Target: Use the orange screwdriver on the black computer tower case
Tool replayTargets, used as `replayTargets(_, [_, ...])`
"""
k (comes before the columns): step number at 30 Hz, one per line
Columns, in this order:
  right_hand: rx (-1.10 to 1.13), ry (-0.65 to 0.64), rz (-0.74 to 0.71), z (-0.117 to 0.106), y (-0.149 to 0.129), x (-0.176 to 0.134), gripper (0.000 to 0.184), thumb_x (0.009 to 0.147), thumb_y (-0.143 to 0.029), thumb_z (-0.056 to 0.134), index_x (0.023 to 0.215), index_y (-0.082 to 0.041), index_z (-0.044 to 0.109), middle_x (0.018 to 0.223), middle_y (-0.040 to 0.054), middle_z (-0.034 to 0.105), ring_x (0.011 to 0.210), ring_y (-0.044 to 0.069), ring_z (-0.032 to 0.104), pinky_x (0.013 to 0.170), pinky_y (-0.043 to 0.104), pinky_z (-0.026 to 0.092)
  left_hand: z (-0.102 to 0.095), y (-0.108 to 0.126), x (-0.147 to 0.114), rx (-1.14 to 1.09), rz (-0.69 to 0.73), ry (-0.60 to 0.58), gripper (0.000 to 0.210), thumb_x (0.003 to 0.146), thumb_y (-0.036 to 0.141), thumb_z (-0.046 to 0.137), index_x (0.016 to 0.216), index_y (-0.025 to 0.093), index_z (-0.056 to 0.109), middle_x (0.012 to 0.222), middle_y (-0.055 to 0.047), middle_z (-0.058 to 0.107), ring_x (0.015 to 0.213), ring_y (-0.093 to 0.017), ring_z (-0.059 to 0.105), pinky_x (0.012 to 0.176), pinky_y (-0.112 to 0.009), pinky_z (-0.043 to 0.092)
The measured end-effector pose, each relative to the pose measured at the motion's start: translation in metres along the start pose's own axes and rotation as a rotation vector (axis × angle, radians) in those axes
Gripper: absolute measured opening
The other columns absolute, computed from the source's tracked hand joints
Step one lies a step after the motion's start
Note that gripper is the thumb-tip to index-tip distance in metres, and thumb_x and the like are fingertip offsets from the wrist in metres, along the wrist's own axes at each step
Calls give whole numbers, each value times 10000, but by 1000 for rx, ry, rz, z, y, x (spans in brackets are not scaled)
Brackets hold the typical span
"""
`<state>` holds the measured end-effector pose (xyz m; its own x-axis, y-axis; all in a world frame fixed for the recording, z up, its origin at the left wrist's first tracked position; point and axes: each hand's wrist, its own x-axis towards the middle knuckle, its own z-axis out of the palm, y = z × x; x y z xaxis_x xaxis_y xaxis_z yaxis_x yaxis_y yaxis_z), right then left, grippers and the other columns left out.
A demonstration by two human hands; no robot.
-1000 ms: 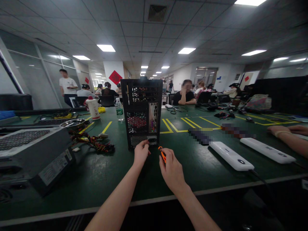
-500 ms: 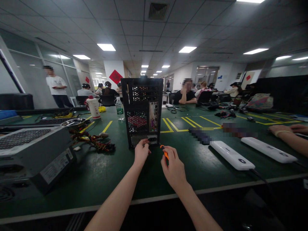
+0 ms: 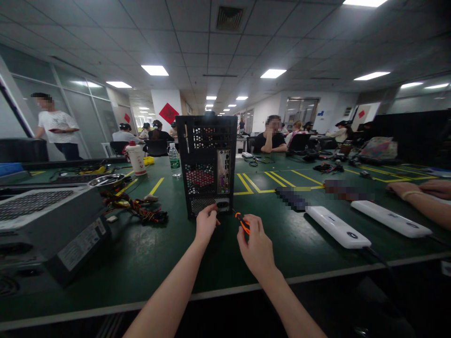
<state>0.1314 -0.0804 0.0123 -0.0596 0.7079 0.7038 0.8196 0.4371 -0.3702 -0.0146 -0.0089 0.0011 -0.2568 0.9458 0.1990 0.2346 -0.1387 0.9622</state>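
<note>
A black computer case [image 3: 207, 157] stands upright in front of me, its rear with vents and ports facing me. My left hand [image 3: 207, 223] is at the lower rear, by the power supply [image 3: 201, 206] and its power socket. Its thumb and fingers are pinched together; whatever they hold, if anything, is too small to make out. My right hand [image 3: 259, 244] grips an orange and black screwdriver [image 3: 243, 222], its thin shaft aimed up and left at the case's lower right corner. Whether the tip touches the case I cannot tell.
A grey power supply unit [image 3: 52, 230] and bundled cables [image 3: 141, 211] lie at left, near a metal bowl [image 3: 105, 180]. Behind stand a water bottle [image 3: 174, 160] and a white cup [image 3: 136, 158]. White power strips [image 3: 336, 227] lie right, near another person's hands [image 3: 405, 188].
My right hand has shifted slightly and turned the screwdriver, so more of its handle shows. My left hand stays at the case. A standing person in the background has moved left.
</note>
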Motion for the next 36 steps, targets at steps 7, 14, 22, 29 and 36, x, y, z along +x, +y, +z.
replayTargets(7, [-98,-16,-7,1,0,-2,198,841,-270,320,966,-168,436,875,54,526,684,140,566,533,230,431,0,-2,1,-2,10,-5,376,725,152,378,1063,104,535,1055,-120,567,401,-30,492,366,-158,347])
replayTargets(14, [-12,20,-20,-1,0,-2,209,826,-262,335,988,-166,427,974,77,494,760,148,558,578,247,453,0,-2,1,-11,16,-5,381,721,160,381,1067,101,532,1050,-123,566,404,-37,496,365,-168,352])
replayTargets(22, [-65,-9,-6,1,0,-3,202,841,-278,324,972,-172,434,894,53,512,677,131,559,518,226,439,0,-6,2,-5,32,-11,380,727,172,377,1070,108,527,1053,-116,566,407,-35,496,365,-165,353])
replayTargets(29, [-7,0,-35,0,-2,-1,197,822,-251,345,982,-170,426,1015,85,477,810,160,547,623,268,463,0,-4,1,-2,37,-10,372,726,165,377,1060,107,532,1055,-112,567,400,-31,488,360,-159,345])
replayTargets(36, [-48,-47,-16,0,0,-3,207,841,-283,329,981,-177,439,909,54,517,716,140,565,566,243,454,0,-5,1,-9,33,-12,373,730,169,376,1068,116,525,1060,-106,564,398,-29,485,361,-160,351])
